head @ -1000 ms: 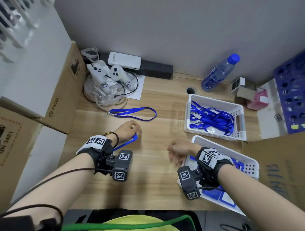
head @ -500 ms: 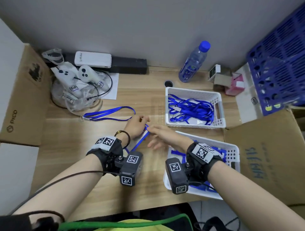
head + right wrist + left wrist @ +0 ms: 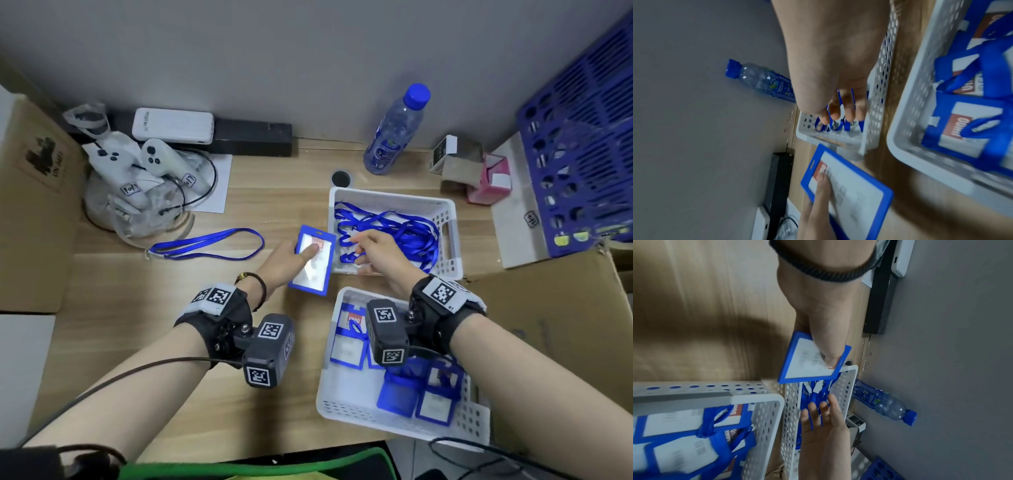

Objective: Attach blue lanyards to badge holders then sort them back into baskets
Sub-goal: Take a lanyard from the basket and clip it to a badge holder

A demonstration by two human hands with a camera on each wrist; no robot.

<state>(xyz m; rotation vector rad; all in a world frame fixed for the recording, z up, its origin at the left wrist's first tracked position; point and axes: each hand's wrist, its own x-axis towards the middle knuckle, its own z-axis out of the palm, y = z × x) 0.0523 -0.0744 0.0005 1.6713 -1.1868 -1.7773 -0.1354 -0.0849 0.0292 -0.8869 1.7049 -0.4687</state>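
Observation:
My left hand (image 3: 301, 255) holds a blue badge holder (image 3: 318, 277) just above the desk, thumb pressed on its clear front; the holder also shows in the wrist views (image 3: 803, 366) (image 3: 855, 186). My right hand (image 3: 363, 248) reaches into the far white basket (image 3: 394, 197), fingers curled among the blue lanyards (image 3: 407, 236), with straps running across the fingers (image 3: 838, 112). The near white basket (image 3: 342, 404) holds several badge holders with lanyards attached (image 3: 346, 346). One loose blue lanyard (image 3: 205, 245) lies on the desk to the left.
A water bottle (image 3: 394, 137) stands behind the far basket beside a cable hole (image 3: 341, 178). White controllers (image 3: 144, 164) sit at the back left. Cardboard boxes (image 3: 30, 205) (image 3: 548, 325) flank the desk, with a blue crate (image 3: 582, 137) and small boxes (image 3: 472, 168) at the right.
My left hand has lifted the badge holder and carried it right, towards the far basket. My right hand has moved from the holder into the lanyard basket.

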